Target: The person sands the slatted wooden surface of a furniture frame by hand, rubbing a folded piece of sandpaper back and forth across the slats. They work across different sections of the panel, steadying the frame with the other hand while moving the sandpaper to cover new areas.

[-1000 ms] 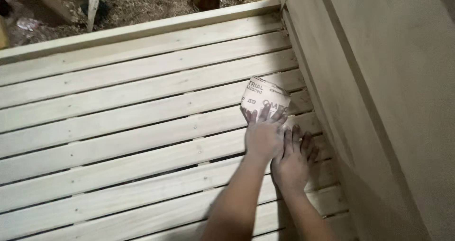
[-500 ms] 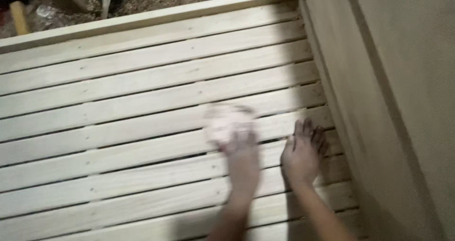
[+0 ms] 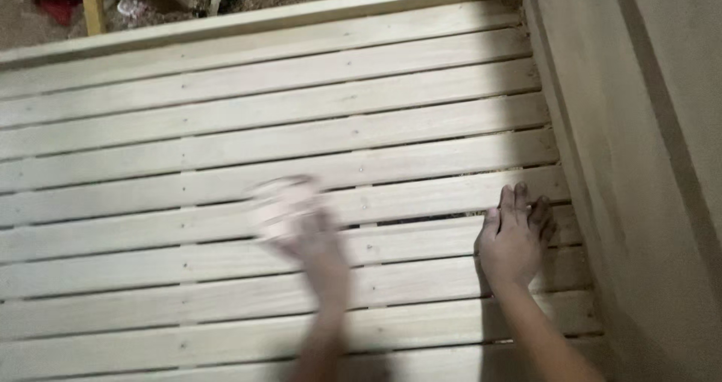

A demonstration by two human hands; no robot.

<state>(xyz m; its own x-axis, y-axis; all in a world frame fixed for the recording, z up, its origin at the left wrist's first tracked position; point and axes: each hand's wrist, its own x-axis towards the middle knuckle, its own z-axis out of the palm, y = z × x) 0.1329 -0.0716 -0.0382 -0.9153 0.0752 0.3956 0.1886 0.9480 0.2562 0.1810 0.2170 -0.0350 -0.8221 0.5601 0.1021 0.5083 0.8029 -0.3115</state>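
Note:
A pale wooden slatted panel (image 3: 226, 119) fills the view. My left hand (image 3: 304, 228) is blurred with motion over the middle slats and presses a pale sheet of sandpaper (image 3: 274, 201) against the wood. My right hand (image 3: 515, 235) rests flat on the slats, fingers spread, close to the upright side board (image 3: 639, 171) on the right.
The panel's top rail (image 3: 263, 17) runs along the far edge. Beyond it lies sawdust-covered ground with a yellow-handled tool (image 3: 94, 10) and dark clutter at the top left. Narrow gaps run between the slats.
My left hand has swept leftward with the sandpaper, from beside the right board to the middle of the slats. My right hand has stayed planted near the side board.

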